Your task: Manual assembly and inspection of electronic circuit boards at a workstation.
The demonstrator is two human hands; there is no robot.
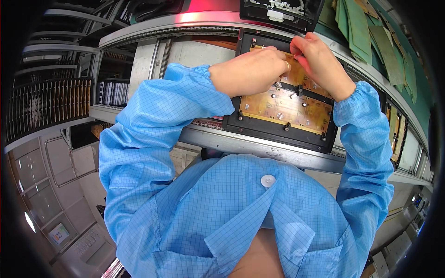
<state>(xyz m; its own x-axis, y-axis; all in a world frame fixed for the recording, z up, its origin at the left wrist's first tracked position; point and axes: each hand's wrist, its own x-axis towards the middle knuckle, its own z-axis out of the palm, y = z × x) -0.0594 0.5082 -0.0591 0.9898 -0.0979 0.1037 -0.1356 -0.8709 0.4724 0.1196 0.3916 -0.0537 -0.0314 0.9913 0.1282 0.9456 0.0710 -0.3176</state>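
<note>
Two amber circuit boards (pixel 264 107) sit in a black fixture frame (pixel 259 126) on the rail line in front of me. Small silver and black parts stand on the nearer board. My left hand (pixel 254 69) reaches over the farther board, its fingers curled and pressed together; whatever they hold is hidden. Just to its right, my right hand (pixel 319 60) pinches thumb and fingers close above the same board. What lies in that pinch is too small to make out. A black clip (pixel 300 90) stands between the two boards.
Beyond the fixture stands a black bin (pixel 252 12) with loose white parts. Green sheets (pixel 354 30) lie stacked at the far right. Racks of boards (pixel 48 109) fill the left side. A metal rail (pixel 222 142) runs along the near edge, close to my body.
</note>
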